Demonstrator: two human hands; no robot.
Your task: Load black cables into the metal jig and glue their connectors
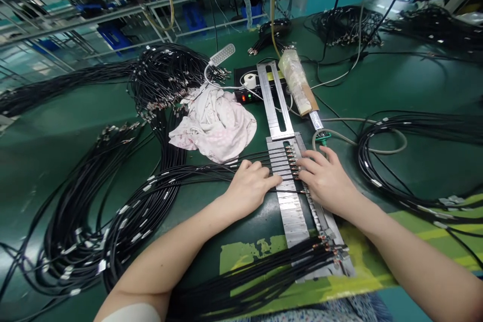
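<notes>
Several black cables lie side by side across a slotted metal fixture (pixel 290 206), their metal connectors (pixel 290 153) lined up along its raised rail. My left hand (pixel 251 183) is closed around black cables (pixel 211 173) just left of the fixture, its thumb stretched over the slots. From the right, my right hand (pixel 324 178) reaches over the rail with curled fingers at a cable's connector end; its thumb is hidden. One cable (pixel 289 190) runs below the others to the rail. Closer to me, a bunch of black cables (pixel 264 274) rests with its connectors on the fixture's near end.
Coiled cables (pixel 143 211) cover the left side, and another coil (pixel 372 161) lies right. A crumpled cloth (pixel 217 126), a small lamp (pixel 222 54), a black box with lights (pixel 247 96) and a wrapped tool (pixel 298 83) stand beyond. Metal racks (pixel 94 15) rise behind.
</notes>
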